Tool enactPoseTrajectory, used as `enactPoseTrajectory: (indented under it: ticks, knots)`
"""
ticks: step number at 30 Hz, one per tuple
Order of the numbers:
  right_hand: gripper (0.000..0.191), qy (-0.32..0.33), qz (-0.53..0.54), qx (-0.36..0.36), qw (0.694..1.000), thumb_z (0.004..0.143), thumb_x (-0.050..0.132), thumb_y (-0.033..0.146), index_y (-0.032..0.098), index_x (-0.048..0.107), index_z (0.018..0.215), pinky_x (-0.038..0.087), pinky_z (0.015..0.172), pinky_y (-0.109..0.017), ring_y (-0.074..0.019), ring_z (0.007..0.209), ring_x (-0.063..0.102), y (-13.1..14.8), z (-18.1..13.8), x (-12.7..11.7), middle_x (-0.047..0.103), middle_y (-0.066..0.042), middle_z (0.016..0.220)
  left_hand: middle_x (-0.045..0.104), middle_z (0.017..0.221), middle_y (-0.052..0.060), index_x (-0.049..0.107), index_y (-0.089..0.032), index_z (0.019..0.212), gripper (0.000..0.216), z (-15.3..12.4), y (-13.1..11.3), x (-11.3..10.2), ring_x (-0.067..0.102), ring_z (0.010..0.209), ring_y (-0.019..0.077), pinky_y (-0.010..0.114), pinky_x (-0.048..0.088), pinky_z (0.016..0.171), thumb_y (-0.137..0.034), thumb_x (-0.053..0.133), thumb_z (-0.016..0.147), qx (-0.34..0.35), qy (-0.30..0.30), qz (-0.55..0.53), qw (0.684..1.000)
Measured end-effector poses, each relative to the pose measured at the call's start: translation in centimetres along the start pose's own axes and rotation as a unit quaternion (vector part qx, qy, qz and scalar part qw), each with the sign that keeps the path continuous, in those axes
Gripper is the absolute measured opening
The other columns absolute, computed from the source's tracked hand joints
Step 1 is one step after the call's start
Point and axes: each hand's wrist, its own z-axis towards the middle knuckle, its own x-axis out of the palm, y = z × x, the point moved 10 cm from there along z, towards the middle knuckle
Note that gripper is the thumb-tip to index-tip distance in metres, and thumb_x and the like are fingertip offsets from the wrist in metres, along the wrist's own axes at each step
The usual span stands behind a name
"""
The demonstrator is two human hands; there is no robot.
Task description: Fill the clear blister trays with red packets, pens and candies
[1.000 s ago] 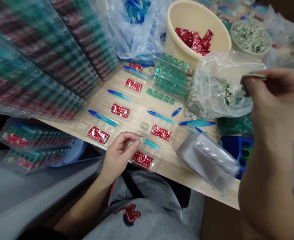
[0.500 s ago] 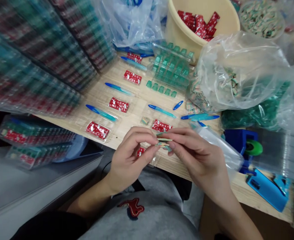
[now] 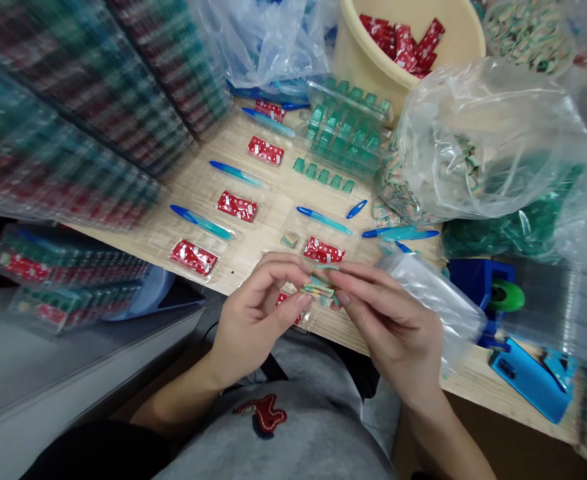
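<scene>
Just above the table's front edge, my left hand (image 3: 258, 319) and my right hand (image 3: 396, 327) meet fingertip to fingertip. Between them are small flat erasers (image 3: 318, 289) with a marbled green, cream and yellow pattern. My left thumb and index finger pinch one side of these pieces, while my right thumb and fingers grip the other. How many there are is hard to make out. Partly behind my left hand lies a red spotted packet (image 3: 292, 308). Beyond the hands are another red packet (image 3: 324, 250), a single marbled eraser (image 3: 290, 239) and a blue pen (image 3: 324, 219).
Stacked clear packs (image 3: 73, 120) rise at the left. At the back stand a cream tub (image 3: 413, 87) of red packets and green trapezoid pieces (image 3: 340, 133) in clear trays. Plastic bags (image 3: 488, 140), a blue tape dispenser (image 3: 480, 287) and a blue phone (image 3: 528, 380) occupy the right.
The erasers between my fingertips have turned, showing more of a striped face. My right hand has shifted slightly left and its wrist has swung inward.
</scene>
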Motion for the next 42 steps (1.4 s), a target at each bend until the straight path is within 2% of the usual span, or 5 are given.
enactPoseTrajectory:
  ticks: [13,23,34,38,42]
  knots:
    - [0.023,-0.079,0.087,0.081,0.990,0.085,0.070,0.014,0.029,0.069,0.103,0.063,0.076,-0.023,-0.0116,0.083,0.074,-1.8,-0.4,-0.3,0.077,0.004,0.095,0.071,0.084,0.001,0.066,-0.024,0.088,0.011,-0.4,1.2,-0.6,0.069,0.076,0.0142,0.025,0.059,0.066,-0.031,0.073,0.083,-0.094,-0.033,-0.022,0.995]
    - [0.020,-0.067,0.167,0.107,0.978,0.091,0.062,0.015,0.027,0.065,0.106,0.063,0.075,-0.023,-0.0130,0.090,0.074,-2.0,-0.3,2.1,0.077,0.000,0.101,0.068,0.094,0.001,0.066,-0.022,0.096,0.016,-0.2,-0.3,-0.6,0.066,0.092,0.0132,0.023,0.056,0.085,-0.011,0.065,0.086,0.010,-0.018,0.069,0.997]
    - [0.018,-0.048,0.248,0.162,0.954,0.091,0.066,0.025,0.028,0.067,0.108,0.061,0.093,-0.034,-0.0170,0.106,0.071,-6.0,-1.7,5.6,0.075,-0.003,0.110,0.067,0.095,0.005,0.059,-0.020,0.092,0.007,-0.8,2.4,-1.6,0.066,0.093,0.0164,0.029,0.055,0.085,-0.017,0.061,0.086,-0.045,-0.011,0.055,0.997]
    - [0.025,-0.036,0.255,0.166,0.952,0.090,0.066,0.024,0.029,0.066,0.115,0.055,0.103,-0.039,-0.0171,0.118,0.065,-6.1,-1.4,6.2,0.070,-0.003,0.124,0.066,0.085,0.003,0.060,-0.020,0.089,0.007,0.4,4.2,-5.4,0.065,0.082,0.0155,0.027,0.055,0.075,-0.022,0.063,0.083,-0.102,-0.046,0.070,0.991]
    - [0.025,-0.062,0.218,0.151,0.962,0.091,0.065,0.020,0.031,0.068,0.114,0.051,0.108,-0.032,-0.0132,0.119,0.064,-6.2,-1.2,4.0,0.069,0.001,0.126,0.063,0.082,0.001,0.058,-0.020,0.085,0.013,5.1,6.5,-14.6,0.063,0.078,0.0154,0.029,0.052,0.077,-0.017,0.069,0.079,-0.096,-0.197,0.158,0.963]
